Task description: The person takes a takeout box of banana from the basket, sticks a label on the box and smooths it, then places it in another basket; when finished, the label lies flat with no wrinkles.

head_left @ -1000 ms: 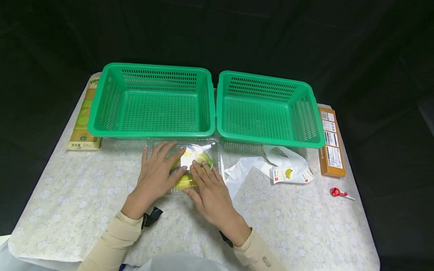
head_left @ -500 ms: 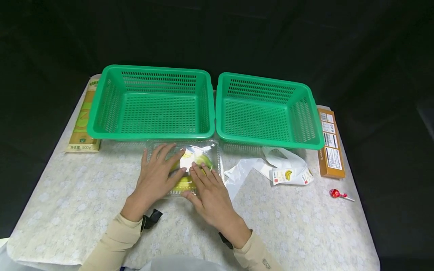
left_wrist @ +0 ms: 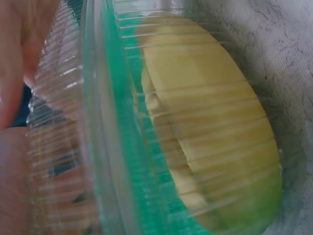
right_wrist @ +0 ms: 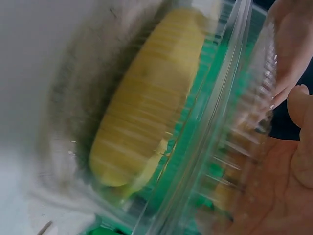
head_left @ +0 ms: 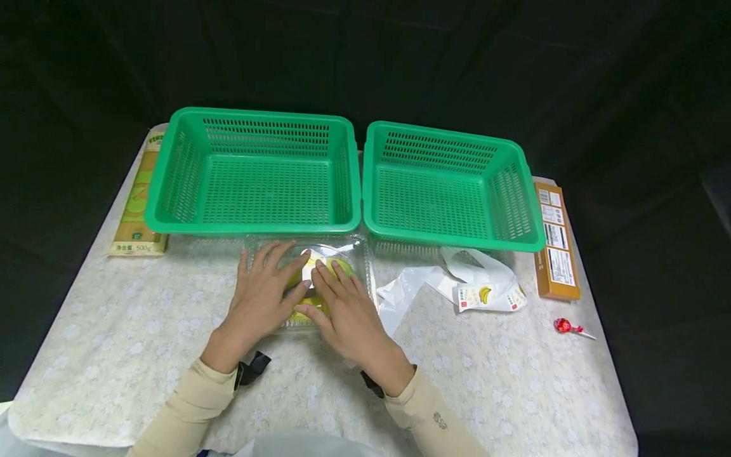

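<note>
A clear plastic clamshell box (head_left: 364,257) sits on the table below the left basket. Yellow fruit (left_wrist: 205,122) with a green end shows through its ribbed wall, and more yellow fruit (right_wrist: 146,98) appears in the right wrist view. My left hand (head_left: 258,292) rests on the left part of the lid with fingers spread. Over the right part lies my right hand (head_left: 349,314), its fingers straight and its thumb toward the left hand. The fingertips of both are close together near a white label (head_left: 312,263). My hands hide much of the contents.
Two green baskets, left (head_left: 268,190) and right (head_left: 440,197), stand behind the box. A white wrapper with a banana print (head_left: 485,295) lies to the right. Farther right are an orange carton (head_left: 558,254) and a red lollipop (head_left: 563,325). A yellow-brown packet (head_left: 136,212) lies far left.
My right hand has slid a little leftward and away from me over the lid, covering more of the fruit. The left hand stays in place.
</note>
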### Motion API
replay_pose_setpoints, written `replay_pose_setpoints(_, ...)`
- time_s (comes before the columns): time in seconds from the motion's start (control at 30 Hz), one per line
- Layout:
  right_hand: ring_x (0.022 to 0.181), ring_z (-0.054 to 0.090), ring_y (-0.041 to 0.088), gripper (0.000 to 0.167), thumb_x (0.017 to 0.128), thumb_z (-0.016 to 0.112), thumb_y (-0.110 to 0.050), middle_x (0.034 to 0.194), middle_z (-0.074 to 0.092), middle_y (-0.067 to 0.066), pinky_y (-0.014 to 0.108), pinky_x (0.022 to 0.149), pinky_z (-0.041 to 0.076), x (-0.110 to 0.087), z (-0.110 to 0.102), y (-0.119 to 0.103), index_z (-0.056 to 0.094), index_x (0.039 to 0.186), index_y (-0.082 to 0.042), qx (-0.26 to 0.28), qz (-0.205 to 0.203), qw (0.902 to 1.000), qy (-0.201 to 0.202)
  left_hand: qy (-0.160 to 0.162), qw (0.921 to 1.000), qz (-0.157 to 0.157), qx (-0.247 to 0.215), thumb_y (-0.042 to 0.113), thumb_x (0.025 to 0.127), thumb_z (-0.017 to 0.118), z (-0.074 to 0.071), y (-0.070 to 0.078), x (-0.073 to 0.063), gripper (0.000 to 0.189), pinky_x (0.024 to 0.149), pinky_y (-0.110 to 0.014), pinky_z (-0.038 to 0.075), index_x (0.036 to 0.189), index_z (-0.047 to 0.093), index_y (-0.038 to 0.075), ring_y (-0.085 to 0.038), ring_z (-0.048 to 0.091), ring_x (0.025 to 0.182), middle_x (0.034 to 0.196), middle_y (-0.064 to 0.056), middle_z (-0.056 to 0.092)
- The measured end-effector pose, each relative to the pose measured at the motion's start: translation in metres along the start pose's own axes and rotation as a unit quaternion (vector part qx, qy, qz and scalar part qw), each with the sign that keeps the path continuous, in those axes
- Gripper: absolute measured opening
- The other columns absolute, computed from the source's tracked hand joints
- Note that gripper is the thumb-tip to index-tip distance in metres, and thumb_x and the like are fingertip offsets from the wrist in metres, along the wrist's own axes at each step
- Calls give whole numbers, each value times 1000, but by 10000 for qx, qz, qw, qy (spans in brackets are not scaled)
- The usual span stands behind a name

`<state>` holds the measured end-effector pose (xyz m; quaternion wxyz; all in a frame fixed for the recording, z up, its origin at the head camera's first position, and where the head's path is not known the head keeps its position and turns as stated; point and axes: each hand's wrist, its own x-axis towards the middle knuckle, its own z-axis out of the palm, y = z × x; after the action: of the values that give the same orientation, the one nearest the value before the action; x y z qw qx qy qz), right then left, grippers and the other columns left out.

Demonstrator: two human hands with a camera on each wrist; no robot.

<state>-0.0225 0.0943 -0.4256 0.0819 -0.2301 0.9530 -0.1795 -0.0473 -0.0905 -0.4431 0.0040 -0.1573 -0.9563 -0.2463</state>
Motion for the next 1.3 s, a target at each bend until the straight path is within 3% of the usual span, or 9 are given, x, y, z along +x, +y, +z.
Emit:
replay_pose_setpoints(0.23, 158, 15, 30, 71, 105, 33, -55, 167, 24, 9, 55, 126, 19, 17, -1, 0, 26, 159, -9, 67, 248, 9992, -308, -10, 10000, 44, 82, 40, 101, 58, 1, -1, 0, 52, 115, -77, 13, 148, 52, 21, -38, 28, 150, 159, -11, 40)
replay_pose_setpoints(0.63, 158, 17, 30, 70, 106, 32, -54, 167, 24, 9, 53, 127, 18, 18, 0, -2, 27, 159, -8, 12, 219, 9994, -273, -38, 10000, -14, -9, 41, 101, 56, -1, -1, -1, 51, 117, -75, 11, 148, 52, 21, -37, 26, 151, 159, -10, 39)
replay_pose_setpoints(0.87, 155, 25, 29, 68, 105, 41, -52, 165, 30, 7, 50, 127, 22, 1, 0, 0, 37, 155, -7, -110, -82, 9999, 12, 74, 9999, -34, -86, 40, 100, 59, 1, 0, 0, 51, 117, -75, 12, 147, 53, 23, -36, 28, 151, 158, -9, 41)
replay_pose_setpoints(1.1, 154, 30, 28, 67, 103, 49, -47, 163, 35, 10, 49, 124, 29, -25, -1, -5, 40, 153, -4, -109, -260, 9996, 47, 185, 9997, -7, -126, 36, 100, 59, 3, 0, 0, 49, 117, -76, 13, 146, 54, 23, -37, 31, 149, 157, -10, 43)
replay_pose_setpoints(1.3, 153, 32, 27, 66, 103, 51, -46, 161, 37, 9, 47, 124, 30, -31, -4, -6, 41, 153, -4, 25, -297, 9996, 35, 171, 9998, -28, -132, 37, 100, 59, 1, 0, 0, 49, 117, -75, 13, 146, 54, 23, -38, 31, 149, 157, -11, 43)
